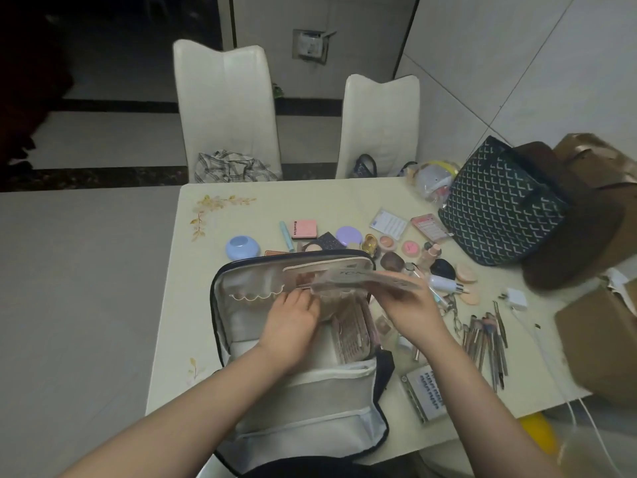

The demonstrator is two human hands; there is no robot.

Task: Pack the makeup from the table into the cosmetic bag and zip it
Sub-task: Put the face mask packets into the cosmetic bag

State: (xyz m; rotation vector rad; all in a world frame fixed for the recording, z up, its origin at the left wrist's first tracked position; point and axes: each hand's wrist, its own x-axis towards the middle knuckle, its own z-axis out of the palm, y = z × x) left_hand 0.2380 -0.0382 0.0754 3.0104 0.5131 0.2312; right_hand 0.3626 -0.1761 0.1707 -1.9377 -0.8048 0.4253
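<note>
Cosmetic bag lies unzipped and splayed at table centre-front, lid panel standing toward 12 o'clock. A boxed palette already sits in the main compartment. Right hand grips a flat clear pouch by its near edge, holding it level over the bag mouth. Left hand, fingers bent, holds the pouch's left end or the pocket edge beneath; which one, cannot tell.

Loose makeup remains: compacts at 12 o'clock, brushes at 3 o'clock.

Risk: the pouch looks wide for the opening; forced in flat, it could snag on the lid edge, ride high, and jam the zip later.
</note>
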